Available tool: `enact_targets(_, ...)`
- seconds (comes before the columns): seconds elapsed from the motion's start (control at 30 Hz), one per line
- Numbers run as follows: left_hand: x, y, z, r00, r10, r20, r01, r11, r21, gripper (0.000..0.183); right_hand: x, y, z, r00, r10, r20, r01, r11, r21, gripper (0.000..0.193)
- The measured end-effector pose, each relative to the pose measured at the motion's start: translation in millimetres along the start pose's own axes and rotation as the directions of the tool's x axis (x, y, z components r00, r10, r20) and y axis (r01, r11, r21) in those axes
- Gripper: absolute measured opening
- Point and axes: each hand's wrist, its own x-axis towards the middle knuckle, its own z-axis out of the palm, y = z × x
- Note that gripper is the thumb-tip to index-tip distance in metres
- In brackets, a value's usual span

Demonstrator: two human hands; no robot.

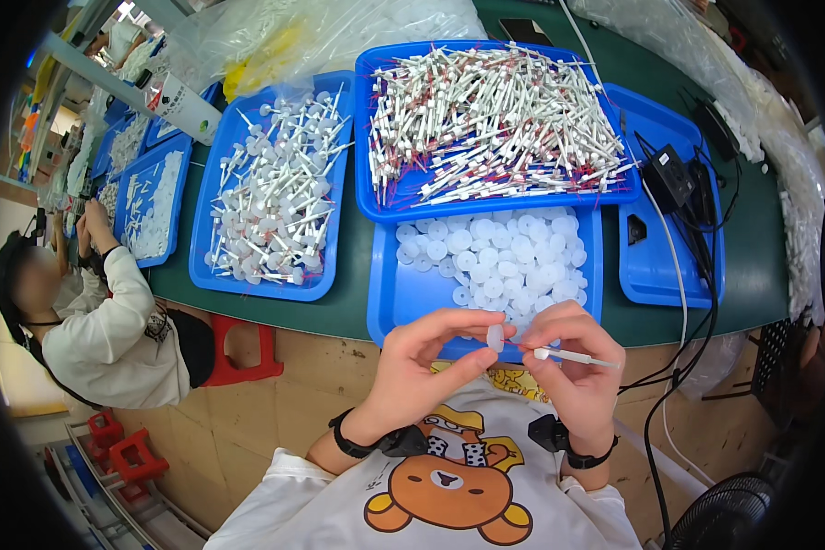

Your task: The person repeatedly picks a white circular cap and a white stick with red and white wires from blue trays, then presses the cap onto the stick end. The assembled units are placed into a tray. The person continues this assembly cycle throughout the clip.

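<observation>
Between the thumb and fingertips of my left hand (pixel 428 359) is a translucent white plastic disc (pixel 495 337), held on edge. My right hand (pixel 573 357) pinches a thin white stick-like part (pixel 573 357) with a small white head, lying nearly level and pointing right. The two hands are close together in front of the table's near edge, their fingertips a small gap apart. Just beyond them, a blue tray (pixel 390 307) holds many loose translucent discs (pixel 504 257). Overlapping its far side, another blue tray (pixel 365 174) is heaped with white sticks with red wires (pixel 495 119).
Left of these, a blue tray (pixel 328 284) holds sticks fitted with discs (pixel 275 192). At right, a blue tray (pixel 642 266) carries a black adapter (pixel 669 179) and cables. A co-worker (pixel 101 312) sits far left near a red stool (pixel 247 353). A fan (pixel 724 513) stands lower right.
</observation>
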Motion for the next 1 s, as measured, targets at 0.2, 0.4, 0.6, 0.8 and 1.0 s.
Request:
enact_targets(0.2,-3,-6,-2,0.996,-0.069,0.061,0.072,0.996,-0.049,0.029,-8,2,2,0.998,-0.007,-0.063,0.004,0.999,-0.047,0.022)
enact_targets(0.4,0,-10,3,0.976,-0.15,0.157,0.181,0.962,-0.206,0.028,-20,4,1,0.973,-0.193,-0.126,0.145,0.938,-0.316,0.027)
enact_targets(0.6,7,-18,11,0.981,0.019,0.191,-0.004,0.997,-0.08,0.035,-33,-1,-4,0.944,-0.294,-0.147,0.174,0.826,-0.536,0.027)
enact_targets(0.8,5,-22,13,0.974,0.05,0.219,-0.044,0.999,-0.033,0.032,-41,3,-6,0.958,-0.22,-0.183,0.12,0.891,-0.438,0.025)
enact_targets(1.0,-8,-19,5,0.955,-0.131,0.265,0.187,0.962,-0.199,0.026,-39,9,-11,0.979,-0.164,-0.12,0.119,0.942,-0.313,0.023)
